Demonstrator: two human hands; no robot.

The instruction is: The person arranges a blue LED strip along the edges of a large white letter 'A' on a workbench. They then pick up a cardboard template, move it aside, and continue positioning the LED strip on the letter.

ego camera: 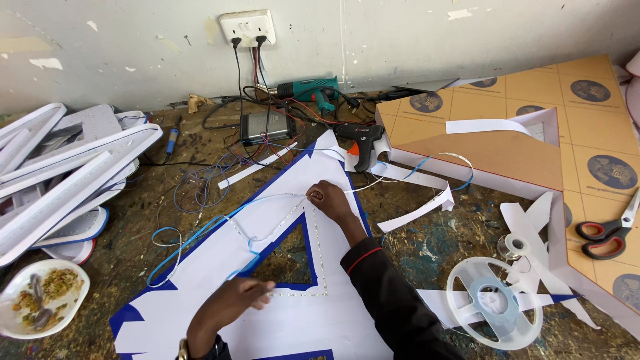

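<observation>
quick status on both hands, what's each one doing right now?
Left hand: fingers extended, pressing flat on the thin LED strip along the white letter-shaped sign panel with blue edges.
Right hand: fingertips pinched on the same strip near the panel's top.

White blue-edged triangular sign letter [293,313] centre; tan round-emblem sheet [587,113] right.

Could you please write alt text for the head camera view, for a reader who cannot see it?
A person's right hand and left hand press a thin LED strip along the triangular cut-out of a large white, blue-edged letter form on a worn workbench. Around it lie an empty reel, red-handled scissors, a glue gun and a teal drill.
</observation>
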